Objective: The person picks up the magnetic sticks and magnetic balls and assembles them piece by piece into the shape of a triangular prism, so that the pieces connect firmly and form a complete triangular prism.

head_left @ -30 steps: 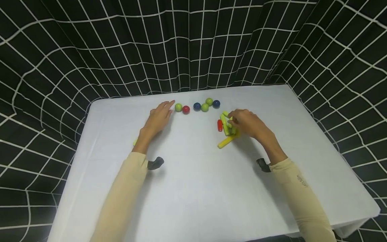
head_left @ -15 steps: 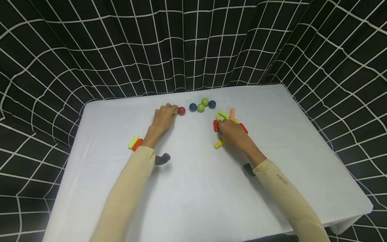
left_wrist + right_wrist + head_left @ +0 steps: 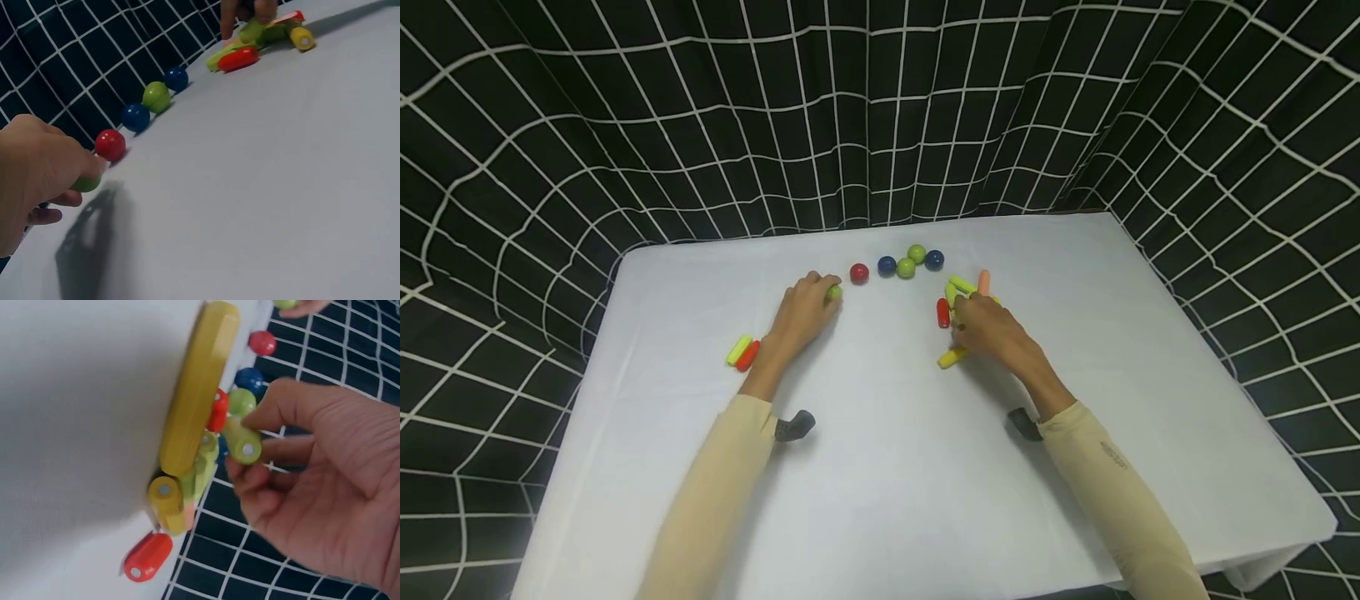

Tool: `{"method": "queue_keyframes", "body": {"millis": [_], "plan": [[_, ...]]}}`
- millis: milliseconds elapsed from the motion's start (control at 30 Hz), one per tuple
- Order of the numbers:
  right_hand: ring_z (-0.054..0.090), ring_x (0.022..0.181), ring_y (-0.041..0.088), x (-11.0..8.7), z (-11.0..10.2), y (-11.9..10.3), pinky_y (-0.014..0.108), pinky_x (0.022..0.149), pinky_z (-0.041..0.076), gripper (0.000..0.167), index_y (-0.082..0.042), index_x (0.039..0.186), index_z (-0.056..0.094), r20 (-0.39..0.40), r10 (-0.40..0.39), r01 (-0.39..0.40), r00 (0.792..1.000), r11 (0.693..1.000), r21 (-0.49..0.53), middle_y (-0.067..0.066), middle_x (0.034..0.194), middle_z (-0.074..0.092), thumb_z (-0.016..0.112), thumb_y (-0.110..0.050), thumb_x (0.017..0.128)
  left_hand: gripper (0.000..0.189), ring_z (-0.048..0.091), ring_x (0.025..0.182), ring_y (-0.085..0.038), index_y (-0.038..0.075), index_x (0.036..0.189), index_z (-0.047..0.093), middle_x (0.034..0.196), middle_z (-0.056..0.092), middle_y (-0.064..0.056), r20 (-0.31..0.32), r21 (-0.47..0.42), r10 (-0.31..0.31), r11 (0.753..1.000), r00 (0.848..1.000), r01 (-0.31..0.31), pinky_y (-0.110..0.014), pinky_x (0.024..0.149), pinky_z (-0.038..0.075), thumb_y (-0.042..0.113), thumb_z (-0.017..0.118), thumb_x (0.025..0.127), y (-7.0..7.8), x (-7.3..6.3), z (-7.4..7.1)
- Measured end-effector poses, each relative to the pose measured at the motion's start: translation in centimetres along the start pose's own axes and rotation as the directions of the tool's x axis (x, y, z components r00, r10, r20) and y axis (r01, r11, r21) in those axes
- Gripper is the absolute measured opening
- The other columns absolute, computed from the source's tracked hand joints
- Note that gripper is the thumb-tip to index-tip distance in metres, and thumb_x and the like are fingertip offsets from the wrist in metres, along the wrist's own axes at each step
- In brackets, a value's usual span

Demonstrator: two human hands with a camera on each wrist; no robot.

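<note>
My left hand pinches a green ball, which shows between thumb and fingers in the left wrist view too. To its right sits a red ball. My right hand is over the pile of coloured sticks. In the right wrist view its thumb and fingers pinch a short yellow-green stick. Around that hand lie a long yellow stick, a red stick, a light green stick and an orange stick. Part of the pile is hidden beneath the hand.
Blue balls and green balls stand in a group near the far edge of the white table. By the left wrist lie a yellow-green stick and a red-orange stick. Dark cloth with a white grid surrounds the table.
My left hand has taken hold of the green ball beside the red ball and drawn it slightly nearer. My right hand has shifted a little left and down into the stick pile.
</note>
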State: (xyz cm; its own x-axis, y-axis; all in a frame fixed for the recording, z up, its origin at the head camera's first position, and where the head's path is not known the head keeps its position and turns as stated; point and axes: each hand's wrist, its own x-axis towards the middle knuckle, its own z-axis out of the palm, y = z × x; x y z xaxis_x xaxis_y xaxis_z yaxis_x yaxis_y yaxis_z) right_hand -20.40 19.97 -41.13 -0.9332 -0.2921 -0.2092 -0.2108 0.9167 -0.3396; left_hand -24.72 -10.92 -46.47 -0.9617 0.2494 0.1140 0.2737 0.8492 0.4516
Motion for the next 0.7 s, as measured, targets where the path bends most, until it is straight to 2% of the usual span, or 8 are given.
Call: {"method": "queue_keyframes", "body": {"millis": [167, 267, 367, 467, 567, 700], "plan": [[0.051, 0.083, 0.021, -0.8, -0.2, -0.3, 0.026, 0.066, 0.043, 0.022, 0.005, 0.111, 0.073, 0.014, -0.093, 0.091, 0.996, 0.991, 0.099, 0.013, 0.100, 0.058, 0.071, -0.002, 0.091, 0.040, 0.059, 0.089, -0.024, 0.010, 0.136, 0.065, 0.113, 0.067, -0.013, 0.006, -0.047, 0.027, 0.999, 1.000, -0.027, -0.039, 0.081, 0.051, 0.026, 0.071, 0.100, 0.7, -3.4, 0.2], [0.054, 0.087, 0.021, -1.2, 0.2, -1.1, 0.027, 0.073, 0.048, 0.027, 0.006, 0.116, 0.074, 0.003, -0.202, 0.201, 0.979, 0.973, 0.113, 0.013, 0.104, 0.063, 0.073, -0.001, 0.090, 0.041, 0.056, 0.085, -0.020, 0.010, 0.135, 0.066, 0.107, 0.067, -0.009, 0.019, -0.081, 0.062, 0.995, 0.998, -0.060, -0.034, 0.076, 0.047, 0.029, 0.072, 0.099, 1.4, -5.3, 0.4], [0.058, 0.089, 0.019, -1.4, 1.0, -2.4, 0.029, 0.081, 0.055, 0.031, 0.004, 0.121, 0.074, 0.001, -0.309, 0.308, 0.951, 0.948, 0.081, 0.011, 0.104, 0.067, 0.076, -0.003, 0.090, 0.042, 0.056, 0.087, -0.017, 0.011, 0.134, 0.066, 0.105, 0.067, -0.005, 0.060, -0.133, 0.090, 0.988, 0.994, -0.081, -0.032, 0.077, 0.047, 0.032, 0.073, 0.098, 2.2, -6.9, 0.5], [0.060, 0.088, 0.016, -1.5, 2.0, -3.9, 0.029, 0.084, 0.058, 0.033, 0.000, 0.122, 0.075, 0.036, -0.384, 0.382, 0.923, 0.923, 0.051, 0.009, 0.104, 0.070, 0.078, -0.004, 0.090, 0.039, 0.056, 0.086, -0.015, 0.012, 0.129, 0.068, 0.101, 0.067, -0.001, 0.115, -0.175, 0.117, 0.980, 0.986, -0.096, -0.031, 0.078, 0.048, 0.035, 0.075, 0.097, 2.7, -8.5, 0.5], [0.058, 0.087, 0.013, -1.7, 3.2, -5.1, 0.026, 0.084, 0.057, 0.032, -0.003, 0.122, 0.076, 0.091, -0.437, 0.437, 0.895, 0.899, 0.029, 0.005, 0.102, 0.068, 0.077, -0.005, 0.090, 0.037, 0.055, 0.083, -0.012, 0.013, 0.124, 0.070, 0.094, 0.064, 0.003, 0.166, -0.200, 0.162, 0.971, 0.973, -0.128, -0.029, 0.077, 0.048, 0.036, 0.077, 0.095, 2.8, -9.7, 0.7], [0.056, 0.086, 0.012, -1.8, 4.6, -6.2, 0.024, 0.084, 0.056, 0.030, -0.005, 0.121, 0.076, 0.130, -0.497, 0.501, 0.858, 0.866, 0.006, 0.003, 0.101, 0.067, 0.075, -0.005, 0.092, 0.037, 0.054, 0.084, -0.010, 0.015, 0.123, 0.068, 0.094, 0.062, 0.006, 0.199, -0.197, 0.225, 0.963, 0.954, -0.186, -0.026, 0.077, 0.048, 0.038, 0.077, 0.095, 2.8, -10.6, 1.2]]}}
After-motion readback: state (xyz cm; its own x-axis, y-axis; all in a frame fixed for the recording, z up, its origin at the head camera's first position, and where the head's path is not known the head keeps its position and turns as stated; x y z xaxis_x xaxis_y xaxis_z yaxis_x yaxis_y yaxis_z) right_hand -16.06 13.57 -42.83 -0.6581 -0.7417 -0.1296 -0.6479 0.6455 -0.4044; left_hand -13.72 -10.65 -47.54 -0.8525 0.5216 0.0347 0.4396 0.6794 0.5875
